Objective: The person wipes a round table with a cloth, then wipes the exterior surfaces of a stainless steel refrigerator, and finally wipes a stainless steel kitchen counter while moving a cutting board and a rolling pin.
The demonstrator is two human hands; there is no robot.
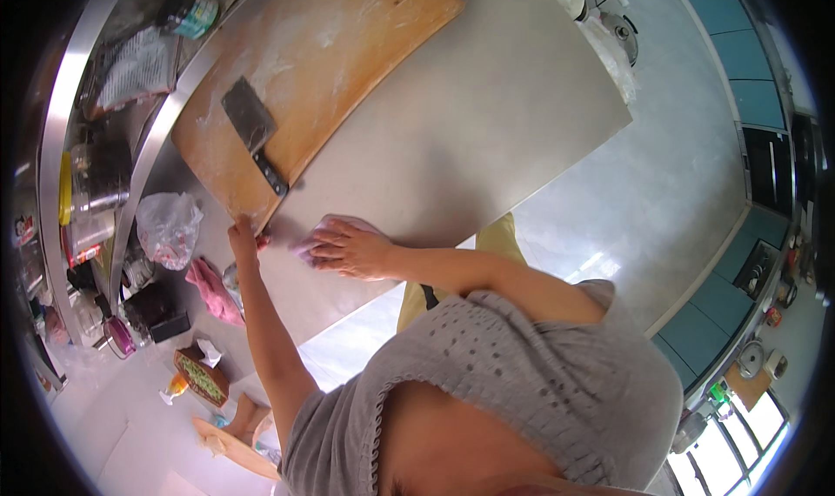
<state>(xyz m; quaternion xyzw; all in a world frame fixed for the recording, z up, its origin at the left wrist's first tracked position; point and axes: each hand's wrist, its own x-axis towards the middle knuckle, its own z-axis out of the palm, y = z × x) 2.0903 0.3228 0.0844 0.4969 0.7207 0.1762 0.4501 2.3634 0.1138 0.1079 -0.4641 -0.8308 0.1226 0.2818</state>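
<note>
My left hand point(244, 238) grips the near corner of a large wooden board point(352, 59), which is dusted with white powder. On the board lies a cleaver point(248, 116) with a dark blade, its black handle pointing towards the board's near edge. My right hand point(349, 248) is pressed on a bunched pale purple cloth point(349, 220) on the grey tabletop point(450, 137), its fingers over the cloth. A pink cloth point(215, 292) lies on the table, left of my left forearm. Beyond it is a clear plastic bag point(169, 230).
A metal-edged shelf point(163, 114) with jars and packets runs along the left. A box of green pieces point(202, 375) stands at lower left. White plastic point(603, 55) and a pot lid point(621, 34) are past the table's far right edge. Teal cabinets point(737, 46) line the right.
</note>
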